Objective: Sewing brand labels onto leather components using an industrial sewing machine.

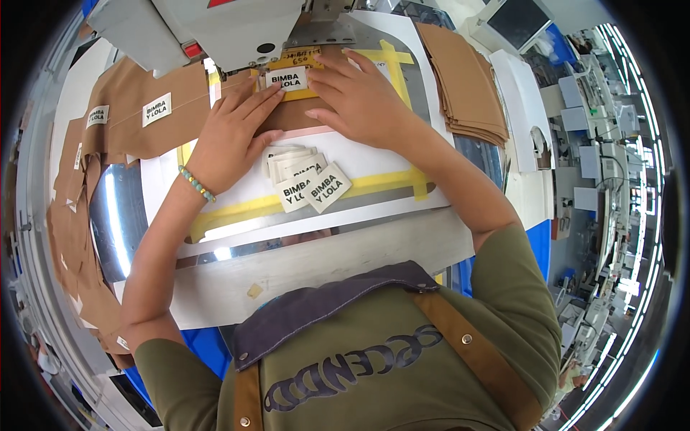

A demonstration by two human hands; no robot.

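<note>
A white fabric label (287, 78) with black print lies in the opening of a yellow template (300, 56) on a brown fabric piece (309, 113), under the front of the sewing machine (230, 29). My left hand (233, 136) lies flat, fingers stretched, its fingertips at the label's left lower edge. From the right, my right hand (356, 97) rests with spread fingers on the template and the brown fabric, beside the label's right edge. Neither hand grips anything. Just below them a loose pile of matching white labels (329, 188) is spread on the white work surface (244, 194).
To the left, brown fabric pieces with labels on them (133, 115) hang over the table edge. At the right sits a stack of brown pieces (460, 79). Yellow tape (374, 188) frames the work surface. A monitor (514, 21) stands at the far right.
</note>
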